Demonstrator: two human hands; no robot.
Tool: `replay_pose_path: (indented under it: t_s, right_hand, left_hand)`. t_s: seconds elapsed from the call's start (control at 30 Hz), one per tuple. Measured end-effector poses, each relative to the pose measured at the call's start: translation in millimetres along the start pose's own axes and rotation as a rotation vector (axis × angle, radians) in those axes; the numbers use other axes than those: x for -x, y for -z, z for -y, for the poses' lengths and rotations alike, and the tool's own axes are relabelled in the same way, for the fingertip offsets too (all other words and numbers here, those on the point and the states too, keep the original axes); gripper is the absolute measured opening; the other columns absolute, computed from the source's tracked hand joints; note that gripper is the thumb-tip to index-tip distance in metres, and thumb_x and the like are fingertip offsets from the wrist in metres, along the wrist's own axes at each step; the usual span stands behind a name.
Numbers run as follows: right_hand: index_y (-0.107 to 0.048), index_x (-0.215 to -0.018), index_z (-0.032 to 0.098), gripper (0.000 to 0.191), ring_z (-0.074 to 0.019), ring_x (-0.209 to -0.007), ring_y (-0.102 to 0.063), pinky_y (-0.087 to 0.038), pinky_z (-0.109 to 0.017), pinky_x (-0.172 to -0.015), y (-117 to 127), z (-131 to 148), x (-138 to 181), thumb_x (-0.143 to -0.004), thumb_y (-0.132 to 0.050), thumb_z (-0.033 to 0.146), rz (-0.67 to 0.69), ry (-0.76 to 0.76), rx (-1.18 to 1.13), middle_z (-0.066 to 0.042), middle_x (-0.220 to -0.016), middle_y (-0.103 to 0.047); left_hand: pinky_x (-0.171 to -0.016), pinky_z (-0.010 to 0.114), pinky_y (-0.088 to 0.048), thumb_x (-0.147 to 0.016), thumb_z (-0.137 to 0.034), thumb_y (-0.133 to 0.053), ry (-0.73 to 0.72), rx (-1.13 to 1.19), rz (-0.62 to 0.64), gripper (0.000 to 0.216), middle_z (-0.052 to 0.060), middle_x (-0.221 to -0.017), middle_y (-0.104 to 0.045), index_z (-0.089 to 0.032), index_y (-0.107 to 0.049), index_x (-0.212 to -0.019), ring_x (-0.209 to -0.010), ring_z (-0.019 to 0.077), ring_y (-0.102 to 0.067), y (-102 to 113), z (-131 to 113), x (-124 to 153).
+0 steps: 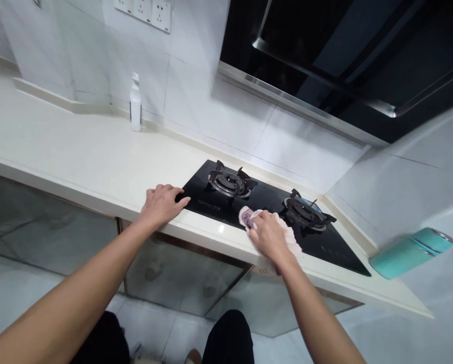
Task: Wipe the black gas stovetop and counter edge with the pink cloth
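The right hand [269, 235] clutches a pink cloth [289, 241] on the gas hob [211, 205]; the left hand [161, 206] lies open at its edge. A white pump bottle [135, 105] stands well apart.

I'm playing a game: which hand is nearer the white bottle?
Left. The left hand sits below and right of the white bottle; the right hand sits farther right.

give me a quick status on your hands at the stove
Left hand on counter edge, fingers touching black glass gas hob. Right hand gripping pink cloth on hob. Right burner grate just beyond.
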State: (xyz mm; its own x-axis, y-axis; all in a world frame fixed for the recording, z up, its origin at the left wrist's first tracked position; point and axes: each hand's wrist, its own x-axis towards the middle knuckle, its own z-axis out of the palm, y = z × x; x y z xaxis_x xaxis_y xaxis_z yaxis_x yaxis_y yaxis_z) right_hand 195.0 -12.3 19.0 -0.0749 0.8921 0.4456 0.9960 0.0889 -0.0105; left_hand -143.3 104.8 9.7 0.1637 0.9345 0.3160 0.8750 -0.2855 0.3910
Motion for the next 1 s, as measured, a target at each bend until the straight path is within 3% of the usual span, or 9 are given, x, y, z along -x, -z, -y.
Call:
replay_pose_path:
  t_s: [0.13, 0.2, 0.3, 0.4, 0.53, 0.67, 0.77, 0.87, 1.0]
  right_hand:
    - [-0.061, -0.133, 0.024, 0.043, -0.0272, -0.119, -0.055, -0.049, -0.04, -0.102, -16, 53, -12, -0.09, -0.065, 0.026, -0.133, 0.039, -0.336, -0.011, -0.129, -0.055]
    - [-0.056, -0.141, 0.023, 0.05, -0.0261, -0.13, -0.051, -0.044, -0.041, -0.111, -22, 84, -32, -0.092, -0.068, 0.029, -0.122, 0.126, -0.426, -0.012, -0.141, -0.051]
    - [-0.064, -0.13, 0.026, 0.033, -0.0289, -0.137, -0.045, -0.027, -0.056, -0.123, -26, 124, -57, -0.099, -0.067, 0.037, 0.036, 0.316, -0.324, -0.01, -0.146, -0.054]
    - [-0.069, -0.125, 0.03, 0.029, -0.0354, -0.14, -0.042, -0.019, -0.071, -0.12, -28, 133, -60, -0.102, -0.063, 0.047, 0.101, 0.272, -0.208, -0.009, -0.149, -0.055]
    - [-0.068, -0.132, 0.033, 0.034, -0.0388, -0.147, -0.036, -0.025, -0.07, -0.118, -23, 85, -29, -0.101, -0.063, 0.045, 0.077, 0.152, -0.205, -0.008, -0.16, -0.047]
    - [-0.072, -0.126, 0.029, 0.03, -0.0302, -0.146, -0.042, -0.028, -0.054, -0.123, -7, 10, 22, -0.097, -0.062, 0.028, -0.025, 0.153, -0.225, -0.007, -0.154, -0.055]
    - [-0.072, -0.125, 0.028, 0.033, -0.0289, -0.142, -0.046, -0.035, -0.047, -0.118, 4, -41, 55, -0.095, -0.06, 0.024, -0.068, 0.118, -0.181, -0.006, -0.151, -0.058]
    - [-0.073, -0.123, 0.027, 0.034, -0.032, -0.133, -0.051, -0.04, -0.048, -0.111, 9, -85, 81, -0.091, -0.06, 0.026, -0.087, -0.083, -0.052, -0.009, -0.144, -0.061]
    - [-0.07, -0.124, 0.024, 0.042, -0.031, -0.111, -0.06, -0.048, -0.043, -0.096, 21, -127, 109, -0.086, -0.057, 0.033, -0.141, -0.382, -0.001, -0.013, -0.123, -0.064]
  left_hand:
    - [-0.115, 0.057, -0.035, -0.096, -0.062, -0.041, -0.015, -0.048, -0.004, 0.06, 0.013, -0.142, -0.067, -0.025, -0.072, -0.13, -0.138, 0.0399, -0.05, -2, 2, -1]
    - [-0.114, 0.057, -0.037, -0.095, -0.063, -0.041, -0.014, -0.072, -0.012, 0.06, 0.013, -0.142, -0.068, -0.026, -0.073, -0.129, -0.137, 0.0401, -0.052, -2, 4, -2]
    - [-0.112, 0.058, -0.04, -0.094, -0.063, -0.041, -0.015, -0.091, -0.018, 0.06, 0.013, -0.14, -0.069, -0.026, -0.075, -0.127, -0.135, 0.0406, -0.055, 0, 6, -5]
    - [-0.111, 0.058, -0.043, -0.095, -0.061, -0.041, 0.0, -0.082, -0.01, 0.058, 0.011, -0.14, -0.07, -0.028, -0.077, -0.125, -0.135, 0.0404, -0.057, 3, 10, -9]
    - [-0.105, 0.055, -0.047, -0.096, -0.063, -0.036, 0.008, -0.07, -0.015, 0.058, 0.009, -0.136, -0.073, -0.033, -0.08, -0.119, -0.134, 0.0378, -0.06, 4, 15, -14]
    - [-0.101, 0.059, -0.048, -0.094, -0.066, -0.037, -0.005, -0.073, -0.024, 0.058, 0.009, -0.132, -0.074, -0.035, -0.081, -0.116, -0.13, 0.041, -0.061, 2, 18, -17]
    - [-0.104, 0.061, -0.046, -0.095, -0.064, -0.04, 0.0, -0.079, -0.019, 0.059, 0.01, -0.135, -0.073, -0.028, -0.079, -0.12, -0.131, 0.043, -0.059, 0, 16, -16]
    - [-0.106, 0.061, -0.045, -0.096, -0.063, -0.041, -0.002, -0.08, -0.016, 0.058, 0.011, -0.136, -0.072, -0.025, -0.076, -0.122, -0.132, 0.0434, -0.057, 0, 14, -14]
    - [-0.108, 0.063, -0.042, -0.096, -0.063, -0.04, 0.0, -0.083, -0.011, 0.056, 0.014, -0.135, -0.071, -0.029, -0.076, -0.122, -0.133, 0.0433, -0.056, 1, 12, -12]
